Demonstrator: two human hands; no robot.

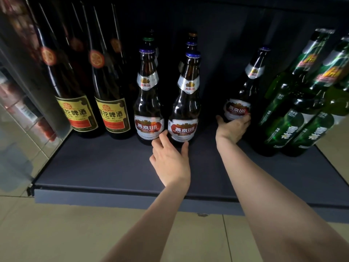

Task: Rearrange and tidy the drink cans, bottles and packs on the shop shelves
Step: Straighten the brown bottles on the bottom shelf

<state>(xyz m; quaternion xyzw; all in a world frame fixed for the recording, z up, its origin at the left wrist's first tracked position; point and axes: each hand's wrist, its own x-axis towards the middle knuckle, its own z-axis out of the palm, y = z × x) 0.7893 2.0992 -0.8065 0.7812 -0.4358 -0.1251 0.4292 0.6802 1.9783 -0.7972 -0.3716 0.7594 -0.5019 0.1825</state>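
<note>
On the dark bottom shelf [113, 167] stand brown bottles with red and silver U8 labels. My left hand [170, 159] reaches the base of the front middle bottle [186, 103], thumb and fingers spread to either side of it, touching it lightly. Another U8 bottle [148, 103] stands just left of it, with more behind both. My right hand [233, 127] grips a lone U8 bottle [245, 91] low on its body, further right and deeper on the shelf; that bottle leans slightly.
Two tall dark bottles with yellow and red labels [94, 114] stand at the left. A group of green bottles [302, 110] stands at the right. A shiny side panel [28, 110] bounds the shelf's left. Tiled floor [94, 233] lies below the shelf edge.
</note>
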